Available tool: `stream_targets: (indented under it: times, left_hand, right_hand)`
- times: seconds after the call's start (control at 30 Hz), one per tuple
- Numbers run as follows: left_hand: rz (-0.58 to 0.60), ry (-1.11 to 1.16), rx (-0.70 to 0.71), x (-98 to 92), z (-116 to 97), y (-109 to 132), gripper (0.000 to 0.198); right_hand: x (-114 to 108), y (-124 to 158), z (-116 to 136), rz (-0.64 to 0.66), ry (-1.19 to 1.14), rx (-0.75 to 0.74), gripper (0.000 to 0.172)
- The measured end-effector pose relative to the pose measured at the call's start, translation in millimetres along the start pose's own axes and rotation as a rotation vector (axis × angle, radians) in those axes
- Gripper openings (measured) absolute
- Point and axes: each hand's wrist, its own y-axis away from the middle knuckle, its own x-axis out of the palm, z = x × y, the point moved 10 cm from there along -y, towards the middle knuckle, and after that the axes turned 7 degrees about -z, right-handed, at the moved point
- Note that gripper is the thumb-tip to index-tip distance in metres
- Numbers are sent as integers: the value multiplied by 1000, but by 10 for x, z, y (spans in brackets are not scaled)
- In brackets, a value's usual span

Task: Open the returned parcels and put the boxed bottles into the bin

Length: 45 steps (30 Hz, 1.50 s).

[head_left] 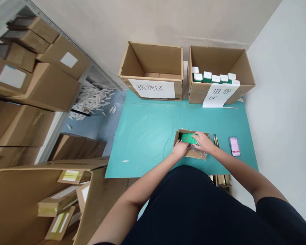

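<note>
I see the green box [187, 137] at my left hand's [180, 149] two o'clock, my right hand's [204, 142] nine; both half-curled, whether gripping I can't tell.

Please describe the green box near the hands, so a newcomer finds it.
On the teal table sits a small open brown cardboard carton. The left hand and right hand reach into it, where a flat green box lies. Unlike the white-ended green boxes in the large brown cardboard carton at back right, it shows its broad green face upward.

Grn-topped tbl [148, 122] nr pale wall [158, 23]; blue-gry flr [99, 126].
</note>
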Motion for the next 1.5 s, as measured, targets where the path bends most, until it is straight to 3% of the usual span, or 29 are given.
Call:
stream_targets:
  times: [0.37, 0.63, 0.87, 1.1, 1.33, 1.5]
  left_hand:
    - [90, -62, -13, -9, -34, -118, 33]
    - [86, -47, -9, -6, -18, -1, 39]
    - [-5, 45, -108, -74, 63, 27, 38]
    - [34, 39, -115, -58, 28, 36, 34]
    - [28, 25, -126, 7, 43, 48, 36]
    - [42, 40, -124, 37, 53, 58, 37]
  right_hand:
    - [-227, -236, 36, -96, -60, -40, 25]
    - [-412, -343, 30, -80, -101, -63, 21]
    - [-398, -247, -135, -159, -164, 94, 38]
    - [-392, -188, -196, -187, -210, 200, 57]
    - [-378, -85, -322, -279, -256, 285, 42]
    - [-516, -11, -436, -358, -352, 372, 33]
